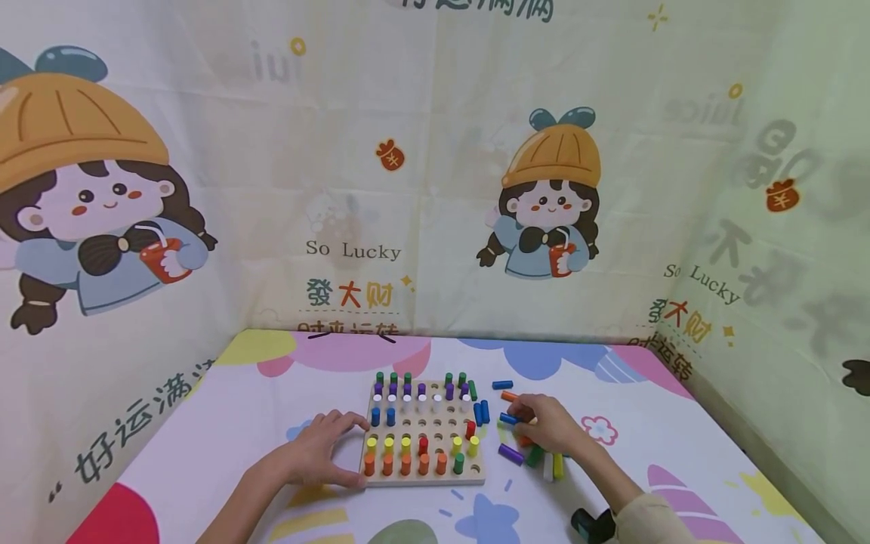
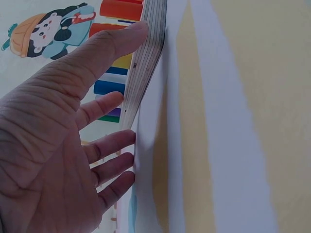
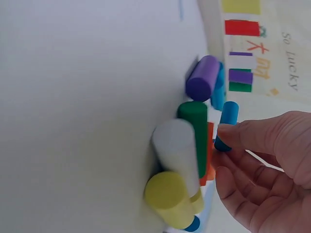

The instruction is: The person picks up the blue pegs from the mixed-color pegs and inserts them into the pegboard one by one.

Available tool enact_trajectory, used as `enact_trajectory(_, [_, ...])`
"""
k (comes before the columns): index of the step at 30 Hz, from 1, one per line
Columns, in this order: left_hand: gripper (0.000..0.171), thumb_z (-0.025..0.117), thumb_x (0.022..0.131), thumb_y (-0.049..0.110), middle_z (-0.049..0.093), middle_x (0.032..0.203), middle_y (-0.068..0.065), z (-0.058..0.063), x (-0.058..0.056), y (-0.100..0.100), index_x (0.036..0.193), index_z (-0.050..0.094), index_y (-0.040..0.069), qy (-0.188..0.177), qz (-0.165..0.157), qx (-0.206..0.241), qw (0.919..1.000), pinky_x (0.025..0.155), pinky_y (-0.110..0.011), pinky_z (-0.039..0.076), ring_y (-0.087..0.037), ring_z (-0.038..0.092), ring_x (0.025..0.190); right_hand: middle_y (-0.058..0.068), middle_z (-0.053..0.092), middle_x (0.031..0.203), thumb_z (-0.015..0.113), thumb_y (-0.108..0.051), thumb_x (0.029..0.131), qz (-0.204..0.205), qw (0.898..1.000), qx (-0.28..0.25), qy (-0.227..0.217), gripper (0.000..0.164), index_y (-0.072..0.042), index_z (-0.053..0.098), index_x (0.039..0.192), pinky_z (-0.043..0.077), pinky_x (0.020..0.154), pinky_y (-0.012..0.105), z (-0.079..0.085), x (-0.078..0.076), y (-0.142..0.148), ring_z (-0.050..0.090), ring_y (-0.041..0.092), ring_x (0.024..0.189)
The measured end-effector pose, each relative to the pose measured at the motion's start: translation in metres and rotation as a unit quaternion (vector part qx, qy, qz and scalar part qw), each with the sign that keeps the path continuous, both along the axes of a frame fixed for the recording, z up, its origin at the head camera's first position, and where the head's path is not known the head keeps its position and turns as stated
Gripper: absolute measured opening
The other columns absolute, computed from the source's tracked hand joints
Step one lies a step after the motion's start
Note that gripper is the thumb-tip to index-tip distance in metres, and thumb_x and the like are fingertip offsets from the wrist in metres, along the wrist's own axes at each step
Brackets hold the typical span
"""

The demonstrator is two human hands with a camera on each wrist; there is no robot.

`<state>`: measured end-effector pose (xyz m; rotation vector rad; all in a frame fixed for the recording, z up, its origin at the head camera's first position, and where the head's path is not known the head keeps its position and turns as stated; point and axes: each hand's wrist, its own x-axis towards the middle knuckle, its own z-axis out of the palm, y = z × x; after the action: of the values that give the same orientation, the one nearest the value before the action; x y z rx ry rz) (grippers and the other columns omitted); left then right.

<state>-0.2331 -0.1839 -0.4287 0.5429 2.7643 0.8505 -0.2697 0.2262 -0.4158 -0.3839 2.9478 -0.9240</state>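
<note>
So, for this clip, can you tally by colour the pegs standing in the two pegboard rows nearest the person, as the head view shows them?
Orange pegs: 5
Yellow pegs: 5
Red peg: 1
Green peg: 1
Total: 12

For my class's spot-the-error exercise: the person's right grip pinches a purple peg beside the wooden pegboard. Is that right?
Not quite: it is a blue peg, as the right wrist view shows, not a purple one. The right grip does pinch it beside the wooden pegboard.
</note>
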Motion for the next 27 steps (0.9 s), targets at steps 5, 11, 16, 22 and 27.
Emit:
enact_trajectory(5, [0.067, 0.091, 0.071, 0.048, 0.053, 0.131, -0.006, 0.001, -0.001, -0.001, 0.125, 0.055, 0.033, 0.004, -0.005, 0.002, 1.0000, 0.101, -0.070, 0.038, -0.035, 0.046, 0.121, 0.000, 0.070, 0.097, 0.076, 0.002, 0.087, 0.006, 1.000, -0.026, 0.012, 0.020, -0.008, 0.070, 0.104, 0.059, 0.079, 0.037, 0.004, 0.004, -0.002, 0.065, 0.018, 0.090])
enact_trajectory(11, [0.066, 0.092, 0.071, 0.047, 0.053, 0.128, -0.005, 0.000, 0.000, -0.001, 0.125, 0.055, 0.033, 0.005, -0.004, 0.001, 1.0000, 0.100, -0.070, 0.038, -0.034, 0.047, 0.119, 0.002, 0.070, 0.096, 0.074, 0.001, 0.089, 0.026, 0.998, -0.056, 0.014, 0.020, -0.005, 0.069, 0.108, 0.059, 0.076, 0.033, 0.009, 0.010, -0.005, 0.065, 0.018, 0.089])
enact_trajectory(16, [0.067, 0.092, 0.071, 0.048, 0.052, 0.130, -0.005, -0.001, 0.000, -0.001, 0.125, 0.055, 0.034, 0.003, -0.002, 0.001, 1.0000, 0.100, -0.070, 0.038, -0.034, 0.046, 0.121, 0.003, 0.071, 0.099, 0.074, -0.002, 0.090, 0.050, 0.996, -0.076, 0.019, 0.020, -0.003, 0.069, 0.110, 0.059, 0.079, 0.035, 0.012, 0.014, -0.009, 0.066, 0.019, 0.090])
enact_trajectory(22, [0.068, 0.092, 0.071, 0.047, 0.052, 0.130, -0.005, -0.001, -0.001, 0.000, 0.125, 0.054, 0.033, 0.005, -0.004, 0.001, 1.0000, 0.100, -0.070, 0.038, -0.034, 0.046, 0.119, 0.006, 0.071, 0.102, 0.073, -0.003, 0.092, 0.072, 0.993, -0.090, 0.031, 0.022, -0.002, 0.068, 0.113, 0.058, 0.080, 0.031, 0.012, 0.014, -0.017, 0.065, 0.017, 0.090])
enact_trajectory(27, [0.067, 0.092, 0.071, 0.047, 0.052, 0.129, -0.005, -0.002, -0.002, -0.001, 0.125, 0.054, 0.034, 0.005, -0.005, -0.002, 1.0000, 0.100, -0.070, 0.038, -0.034, 0.046, 0.119, 0.004, 0.071, 0.101, 0.075, -0.006, 0.091, 0.082, 0.990, -0.104, 0.047, 0.021, -0.003, 0.069, 0.111, 0.056, 0.079, 0.026, 0.012, 0.016, -0.026, 0.065, 0.015, 0.089])
